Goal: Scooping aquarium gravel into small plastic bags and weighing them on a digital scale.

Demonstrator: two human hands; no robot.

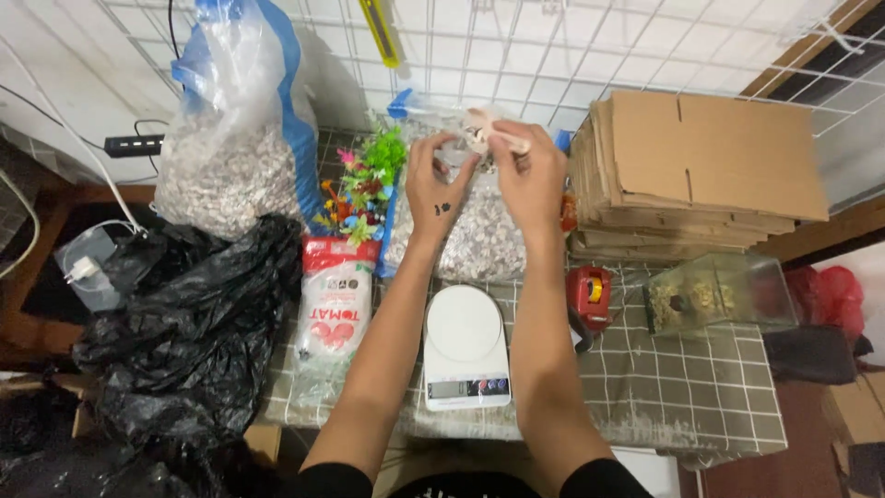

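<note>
Clear-plastic gravel bag (pixel 479 244) at frame's upper centre, being opened: left hand (pixel 438 184) pinching its mouth, right hand (pixel 530 175) gripping a pale scoop (pixel 493 132); next, probably scooping gravel toward the scale (pixel 466 346) below.

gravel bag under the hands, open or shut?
Open. Both hands, left hand and right hand, pull apart the mouth of the clear gravel bag, and a small scoop sits at the opening.
</note>
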